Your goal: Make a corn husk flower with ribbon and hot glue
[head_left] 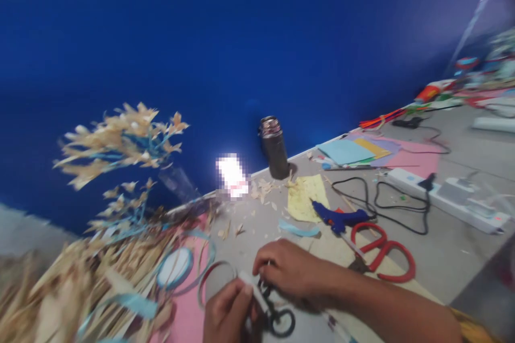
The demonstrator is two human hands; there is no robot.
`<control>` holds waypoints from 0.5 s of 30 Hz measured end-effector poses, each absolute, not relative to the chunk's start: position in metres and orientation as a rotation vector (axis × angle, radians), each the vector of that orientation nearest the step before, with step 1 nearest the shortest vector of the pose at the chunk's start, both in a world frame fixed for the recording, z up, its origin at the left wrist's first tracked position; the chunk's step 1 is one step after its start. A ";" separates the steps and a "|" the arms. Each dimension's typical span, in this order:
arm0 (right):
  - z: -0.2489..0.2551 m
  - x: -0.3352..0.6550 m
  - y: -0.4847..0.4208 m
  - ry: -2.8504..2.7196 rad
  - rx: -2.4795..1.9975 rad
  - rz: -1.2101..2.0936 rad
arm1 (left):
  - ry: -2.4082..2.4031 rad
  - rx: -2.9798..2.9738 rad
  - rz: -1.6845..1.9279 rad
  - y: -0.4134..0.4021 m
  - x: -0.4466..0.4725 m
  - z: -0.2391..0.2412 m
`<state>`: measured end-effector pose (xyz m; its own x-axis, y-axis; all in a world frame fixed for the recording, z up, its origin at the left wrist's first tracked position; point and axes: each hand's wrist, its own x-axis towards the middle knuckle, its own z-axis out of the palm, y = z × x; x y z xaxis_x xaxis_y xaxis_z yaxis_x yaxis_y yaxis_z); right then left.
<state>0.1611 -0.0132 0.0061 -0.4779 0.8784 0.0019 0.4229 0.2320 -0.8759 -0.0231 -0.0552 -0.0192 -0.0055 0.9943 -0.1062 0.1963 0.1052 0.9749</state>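
Observation:
Near the bottom centre, my left hand (pixel 230 308) is closed, thumb against fingers, on a narrow white strip (pixel 257 296). A thin curved band (pixel 203 284) loops beside that hand. My right hand (pixel 287 268) is just right of it, fingers curled round the upper part of small black-handled scissors (pixel 281 323). One dark finger loop shows below; the blades are hard to make out. Blur hides the exact grip. Right of my forearm lie larger red-handled scissors (pixel 382 254) and a blue glue gun (pixel 340 217).
Dried husks (pixel 60 300) and a tape roll (pixel 175 268) lie left, partly on pink paper (pixel 187 316). Husk flowers (pixel 120 144) stand behind. A dark flask (pixel 274 150) and glowing pixelated patch (pixel 232 176) stand by the blue wall (pixel 241 53). A power strip (pixel 454 201) with cables lies right.

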 end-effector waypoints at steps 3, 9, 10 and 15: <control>0.000 0.159 -0.018 -1.542 -1.153 1.627 | 1.354 1.242 1.044 -0.058 -0.017 -0.002; -0.003 0.151 -0.026 -1.246 -0.992 1.778 | 1.313 1.228 1.036 -0.059 -0.017 -0.001; -0.004 0.150 -0.027 -1.256 -0.998 1.750 | 1.311 1.245 1.034 -0.060 -0.017 -0.001; -0.012 0.147 -0.031 -1.227 -1.004 1.748 | 1.243 1.270 1.019 -0.063 -0.018 -0.001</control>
